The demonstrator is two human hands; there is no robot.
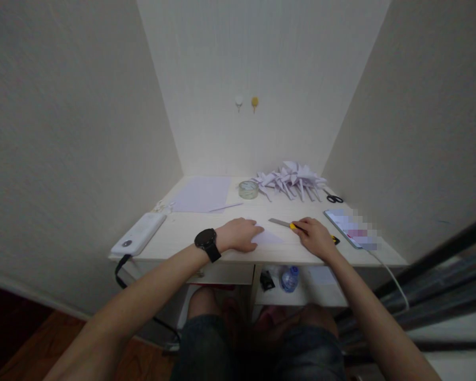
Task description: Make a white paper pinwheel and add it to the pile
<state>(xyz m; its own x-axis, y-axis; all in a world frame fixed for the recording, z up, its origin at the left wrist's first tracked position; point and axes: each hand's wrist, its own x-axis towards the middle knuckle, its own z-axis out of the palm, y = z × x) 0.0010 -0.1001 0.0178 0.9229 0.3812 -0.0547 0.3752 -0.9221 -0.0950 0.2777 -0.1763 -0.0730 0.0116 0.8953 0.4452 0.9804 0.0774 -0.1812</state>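
My left hand [240, 234], with a black watch on its wrist, lies on the desk, its fingers spread and pressing on a small piece of white paper [268, 237]. Part of that paper is hidden under the hand; a pointed corner shows to the right of the fingers. My right hand [312, 236] is closed around a yellow and black utility knife [292, 226]. The knife's long blade is out and points left, just beyond the paper and apart from it.
Behind my hands are a stack of white paper [202, 191], a tape roll [248, 189] and a pile of folded paper pinwheel shapes [291, 180]. Black-handled scissors [335, 199] and a phone [343, 227] lie right. A white power bank-like box [138, 234] sits left.
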